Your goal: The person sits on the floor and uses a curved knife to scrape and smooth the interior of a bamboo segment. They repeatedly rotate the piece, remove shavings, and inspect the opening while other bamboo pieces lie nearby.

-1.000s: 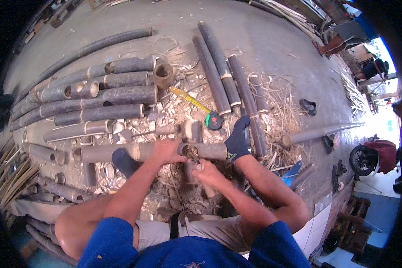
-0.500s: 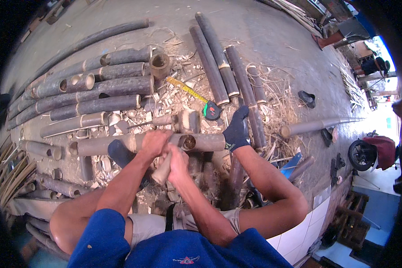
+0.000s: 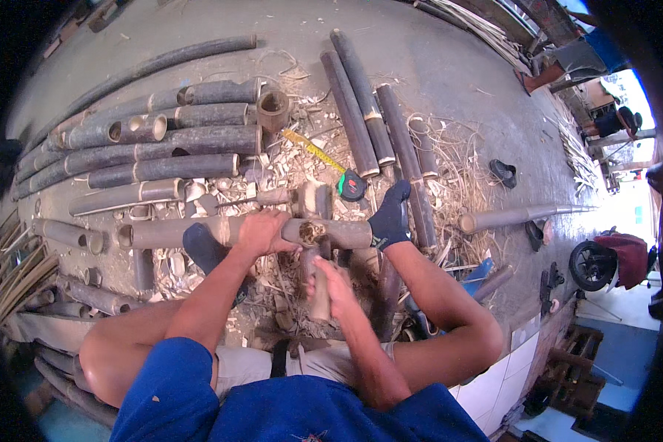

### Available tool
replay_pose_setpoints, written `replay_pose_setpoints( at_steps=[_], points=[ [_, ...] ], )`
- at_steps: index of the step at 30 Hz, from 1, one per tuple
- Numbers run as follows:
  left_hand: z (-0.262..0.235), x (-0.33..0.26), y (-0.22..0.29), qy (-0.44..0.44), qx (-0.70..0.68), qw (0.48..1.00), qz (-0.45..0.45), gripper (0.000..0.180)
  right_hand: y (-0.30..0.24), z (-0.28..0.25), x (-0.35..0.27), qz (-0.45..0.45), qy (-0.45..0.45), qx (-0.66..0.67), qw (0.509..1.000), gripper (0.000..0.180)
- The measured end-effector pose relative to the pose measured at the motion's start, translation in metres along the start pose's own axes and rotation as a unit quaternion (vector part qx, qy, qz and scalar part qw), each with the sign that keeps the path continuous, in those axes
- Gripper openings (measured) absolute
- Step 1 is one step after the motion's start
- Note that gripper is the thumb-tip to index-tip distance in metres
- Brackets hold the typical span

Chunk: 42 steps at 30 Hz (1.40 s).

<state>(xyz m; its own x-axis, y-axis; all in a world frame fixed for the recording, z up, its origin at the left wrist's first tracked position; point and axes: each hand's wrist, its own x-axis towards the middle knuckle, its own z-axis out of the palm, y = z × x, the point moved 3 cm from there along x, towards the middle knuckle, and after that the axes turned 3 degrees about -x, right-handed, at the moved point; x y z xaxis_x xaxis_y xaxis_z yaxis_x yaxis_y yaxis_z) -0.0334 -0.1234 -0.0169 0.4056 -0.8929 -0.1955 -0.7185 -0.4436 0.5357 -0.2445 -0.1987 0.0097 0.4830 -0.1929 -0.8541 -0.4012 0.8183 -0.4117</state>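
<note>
A thick bamboo pole [image 3: 177,233] lies crosswise in front of me, with a hole [image 3: 311,231] cut in its upper side toward the right. My left hand [image 3: 264,232] grips the pole just left of that hole. Below the hole, my right hand [image 3: 333,286] is wrapped round a short bamboo piece [image 3: 319,300]. This piece points up toward the pole, its top end by the hole's near edge; whether the two touch, I cannot tell. My feet, in dark socks, are by the pole, the right foot [image 3: 392,215] at its right end.
Several cut bamboo poles [image 3: 191,141] lie at the left, some with holes. A tape measure [image 3: 351,186], partly pulled out, rests among wood chips, near a chisel-like tool [image 3: 272,196]. More poles [image 3: 350,110] lie ahead. A blue-handled saw [image 3: 479,274] is at the right.
My right hand has swung the short bamboo piece rightward and more upright, from beside my left hand to below the hole. The hole has turned slightly, and my left hand has shifted a little.
</note>
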Motion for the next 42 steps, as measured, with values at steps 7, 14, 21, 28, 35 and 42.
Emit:
replay_pose_setpoints(
  at_steps=[7,14,21,28,35,42],
  points=[
    [-0.057,0.043,0.071,0.165,-0.285,0.938,0.108,0.052,-0.107,-0.001,-0.067,-0.091,-0.055,-0.284,0.953,0.078],
    [-0.101,0.087,0.129,0.017,-0.487,0.872,0.047,0.074,-0.24,0.026,-0.063,-0.24,-0.247,-0.141,0.928,0.086],
    [-0.063,0.091,0.093,0.083,-0.489,0.861,-0.112,0.085,-0.221,0.063,0.012,-0.427,0.12,-0.283,0.85,0.046],
    [-0.027,0.085,0.072,0.225,-0.582,0.752,-0.213,0.094,-0.21,0.103,0.087,-0.286,-0.122,-0.099,0.945,0.023],
    [0.007,0.072,0.058,0.256,-0.684,0.62,-0.287,0.083,-0.189,0.139,0.141,-0.195,-0.162,-0.399,0.881,0.027],
    [0.029,0.086,0.057,0.199,-0.691,0.645,-0.258,0.087,-0.193,0.104,0.155,-0.178,-0.081,-0.377,0.905,0.024]
  ],
)
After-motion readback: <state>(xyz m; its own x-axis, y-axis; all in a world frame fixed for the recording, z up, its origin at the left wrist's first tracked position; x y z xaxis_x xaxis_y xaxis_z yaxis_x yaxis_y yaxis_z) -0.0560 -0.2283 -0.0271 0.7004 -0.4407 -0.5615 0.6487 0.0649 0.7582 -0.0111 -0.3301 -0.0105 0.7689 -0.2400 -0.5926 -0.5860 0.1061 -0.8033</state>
